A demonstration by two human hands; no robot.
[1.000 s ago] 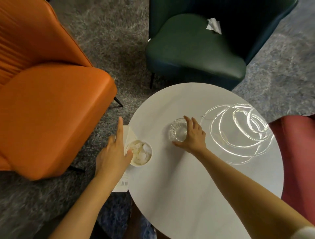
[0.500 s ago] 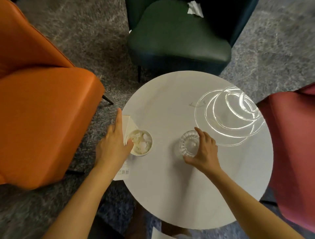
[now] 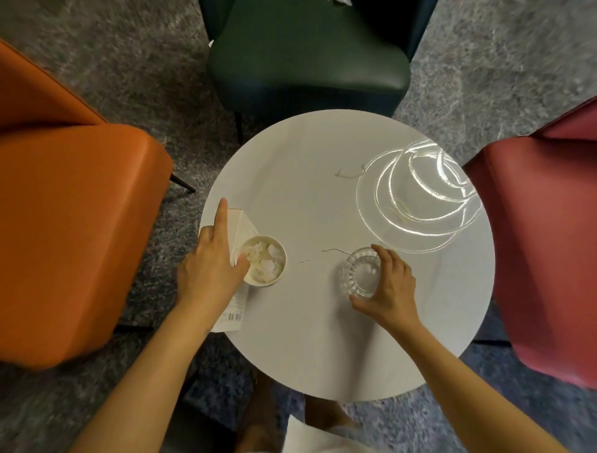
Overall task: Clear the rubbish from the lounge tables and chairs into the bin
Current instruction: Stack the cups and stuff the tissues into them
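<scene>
You are early in the job, by the look of it: nothing here has reached a bin, and no bin is in view.

Your left hand (image 3: pixel 210 268) lies on the carton (image 3: pixel 240 223) at the table's (image 3: pixel 290 155) left edge. The forefinger is straight along the carton and the thumb is against the rim of the cup (image 3: pixel 268 262). The other fingers are hidden, so a grip on either does not show. The cup stands upright just beside the carton and is stuffed with crumpled tissue.

Your right hand (image 3: pixel 391 291) has its fingers and thumb curled round the glass dish (image 3: pixel 360 273), which sits on the table well apart from the cup. The dish looks empty, and it is probably something to set aside rather than throw away.

What is left, as far as I can judge:
- the carton and the full cup, both on the table;
- a thread (image 3: pixel 350 174) near the middle of the table, and a thinner strand (image 3: pixel 334 250) between cup and dish;
- a white scrap (image 3: pixel 340 2) at the back of the green chair (image 3: pixel 307 58), cut off by the top of the view.

The seats of the orange and red chairs show no litter in the parts you can see.
</scene>
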